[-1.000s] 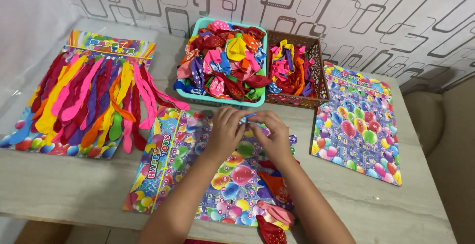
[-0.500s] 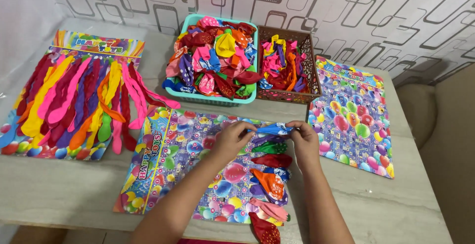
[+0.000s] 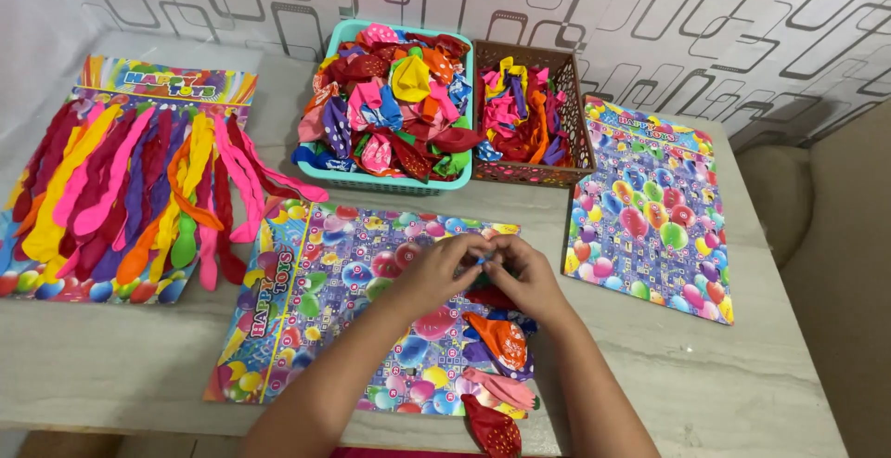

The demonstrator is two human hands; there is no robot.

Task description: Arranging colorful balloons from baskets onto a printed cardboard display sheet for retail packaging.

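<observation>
A small blue balloon is pinched between both hands, left hand and right hand, at frame centre over the balloon-printed card on the desk. Teal basket sits upper centre.

A small blue balloon is pinched between the fingertips of both hands, only a sliver of it showing, just above the middle printed card. That card is a flat rectangular sheet covered in bright balloon pictures, lying on the bench with its banner edge to the left. Along its right edge uninflated balloons are fixed in a column: a red one partly hidden, an orange one, a pink one and a dark red one, all limp.
</observation>
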